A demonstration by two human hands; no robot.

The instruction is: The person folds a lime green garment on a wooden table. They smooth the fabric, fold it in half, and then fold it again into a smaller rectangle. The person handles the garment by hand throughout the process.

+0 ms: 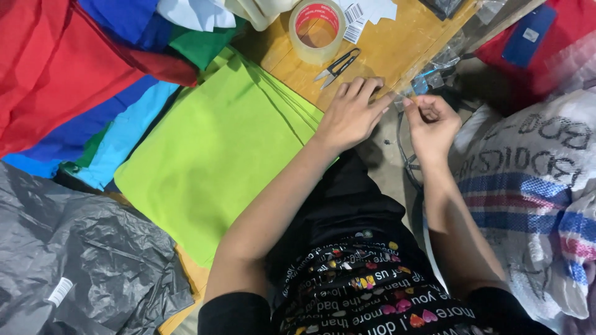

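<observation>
My left hand (351,111) rests at the edge of the wooden table (397,46), fingers stretched toward a strip of clear tape (406,88) that runs along the table's edge. My right hand (431,121) pinches the end of that tape strip just off the table edge. A roll of clear tape (317,31) stands behind my left hand, with small thread snips (337,67) lying between the roll and my fingers. A stack of lime green fabric bags (211,155) lies left of my left forearm.
Red, blue, teal and dark green fabric (74,68) is piled at the left. A grey plastic bag (81,260) lies at the lower left. A white woven sack (534,186) with stripes sits at the right. White paper labels (366,13) lie on the table's far side.
</observation>
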